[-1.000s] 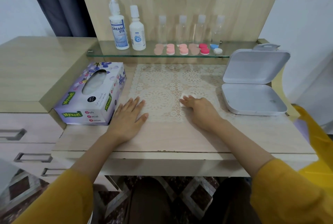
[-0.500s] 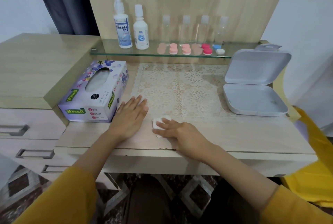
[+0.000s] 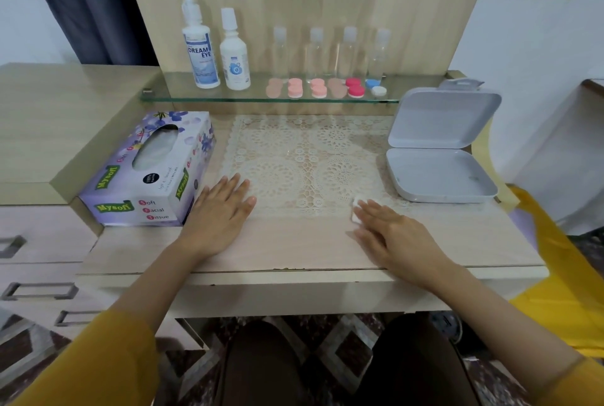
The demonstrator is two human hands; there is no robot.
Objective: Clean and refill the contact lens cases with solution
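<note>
Fig.: we view both hands flat at near edge of lace mat. Left hand spread, fingertips on mat's near-left corner. Right hand, fingers straight, presses small white pad at mat's near-right corner (neither hand pinches anything). Lens cases: six, on glass shelf beyond mat's far edge. Row runs left-right, with each case's two cups lying front-to-back. We judge right hand nearer. Two solution bottles stand beyond mat's far-left corner. Four clear bottles stand behind cases.
</note>
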